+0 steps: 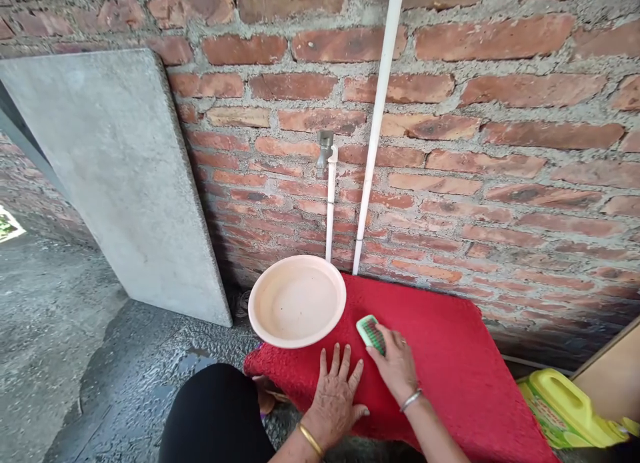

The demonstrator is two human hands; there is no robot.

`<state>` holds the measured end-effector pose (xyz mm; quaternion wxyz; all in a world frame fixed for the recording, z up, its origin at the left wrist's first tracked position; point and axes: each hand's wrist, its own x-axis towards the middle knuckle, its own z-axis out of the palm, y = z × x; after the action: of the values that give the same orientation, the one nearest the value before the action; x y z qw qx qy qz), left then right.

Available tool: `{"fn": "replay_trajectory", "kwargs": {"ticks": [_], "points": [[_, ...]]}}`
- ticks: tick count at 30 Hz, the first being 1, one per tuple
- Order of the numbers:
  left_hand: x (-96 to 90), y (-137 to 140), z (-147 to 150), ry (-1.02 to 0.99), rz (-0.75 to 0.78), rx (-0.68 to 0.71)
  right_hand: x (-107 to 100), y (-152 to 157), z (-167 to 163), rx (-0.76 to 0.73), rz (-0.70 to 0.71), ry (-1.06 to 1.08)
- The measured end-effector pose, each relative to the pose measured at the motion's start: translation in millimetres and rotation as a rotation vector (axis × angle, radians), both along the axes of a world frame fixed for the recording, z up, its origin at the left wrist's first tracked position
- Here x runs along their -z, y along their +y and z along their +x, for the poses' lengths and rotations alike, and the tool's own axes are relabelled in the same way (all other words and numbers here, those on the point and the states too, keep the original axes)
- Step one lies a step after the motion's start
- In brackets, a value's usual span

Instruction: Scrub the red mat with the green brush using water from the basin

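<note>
A red cloth (435, 356) with a rough, fuzzy-looking surface is spread out in front of me. My left hand (336, 389) lies flat on it near the front edge, fingers spread, holding nothing. In my right hand (397, 366) is a small scrub brush (369, 331) with a pale green rim and a green and dark red patterned face. Thumb and fingers close around its near end, just above or on the cloth; I cannot tell which. A pale pink basin (297, 301) sits at the cloth's far left corner, with what looks like water and small specks inside.
Behind the cloth rises a brick wall (450, 136) with a tap (325, 153) and a long white pipe (376, 116). Leaning at left is a grey slab (120, 176) above wet concrete floor (165, 363). A yellow jug (570, 409) stands at the right.
</note>
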<state>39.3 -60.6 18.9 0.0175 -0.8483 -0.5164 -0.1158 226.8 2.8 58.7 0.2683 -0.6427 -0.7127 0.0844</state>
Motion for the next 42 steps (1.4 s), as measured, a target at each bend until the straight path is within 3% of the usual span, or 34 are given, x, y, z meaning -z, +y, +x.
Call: {"fn": "replay_trajectory", "kwargs": {"ticks": [3,5,10,12,17,21,24,27,33,36,39,42], "points": [[-5.3,-3.1,7.7,-0.007,0.000,-0.027,-10.9,11.6,-46.5,-0.112,-0.037,-0.131],[-9.6,-4.6,10.7,-0.016,-0.011,-0.036,-15.7,20.4,-54.1,-0.120,-0.060,-0.212],[-8.3,-5.3,12.7,0.006,-0.043,-0.021,-16.0,39.5,-23.3,0.173,-0.123,-0.323],[-5.8,-5.6,13.3,0.018,-0.058,-0.017,-13.0,41.1,-16.1,0.209,-0.117,-0.302],[-8.0,-7.1,12.5,0.028,-0.090,-0.026,-6.7,34.4,-40.9,-0.088,-0.053,-0.244],[-13.2,-6.1,9.0,0.043,-0.099,-0.010,-9.6,42.9,-48.7,-0.064,-0.077,-0.347],[-12.4,-6.5,8.1,0.044,-0.090,-0.023,-16.2,56.4,-18.5,0.084,-0.102,-0.386],[-9.2,-8.2,8.8,0.044,-0.056,-0.035,-22.7,62.2,36.8,0.253,-0.122,-0.404],[-9.0,-9.7,10.6,0.074,0.002,-0.029,-10.4,34.6,166.0,0.690,-0.081,-0.443],[-11.6,-10.8,11.5,0.085,0.033,-0.027,-1.3,21.8,198.7,0.875,-0.040,-0.409],[-14.6,-12.0,11.8,0.098,0.046,-0.032,-3.6,24.0,181.5,0.763,-0.018,-0.340],[-15.8,-11.4,11.5,0.096,0.037,-0.021,-10.8,35.4,117.8,0.384,0.014,-0.254]]}}
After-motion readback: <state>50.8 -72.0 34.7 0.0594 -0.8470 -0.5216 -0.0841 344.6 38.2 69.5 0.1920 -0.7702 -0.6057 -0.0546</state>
